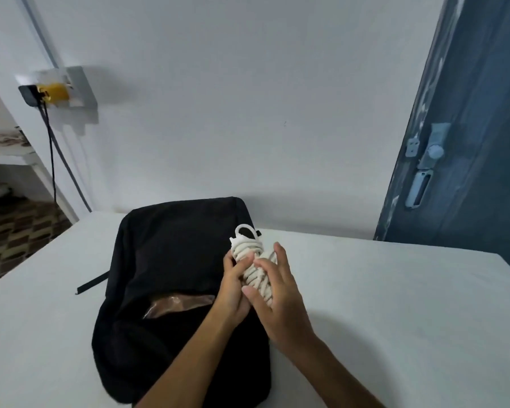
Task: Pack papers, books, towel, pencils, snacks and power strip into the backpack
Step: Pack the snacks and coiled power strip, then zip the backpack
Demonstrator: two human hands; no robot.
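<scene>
— White cord bundle, what's that?
— Power strip wrapped in its own off-white cable (255,267), plug loop sticking up at the far end. Both hands on it: left hand (233,287) curls round the near-left side, right hand (277,293) cups it from the right, thumb pressed on the coils.
— Where's it sit?
— Held over the right edge of the black fabric backpack (171,278), which lies flat on the white table (395,319), near its far-left corner. Something brownish & shiny shows in the bag's opening.
— Any logos, text?
— None legible; pic's too blurry.
</scene>
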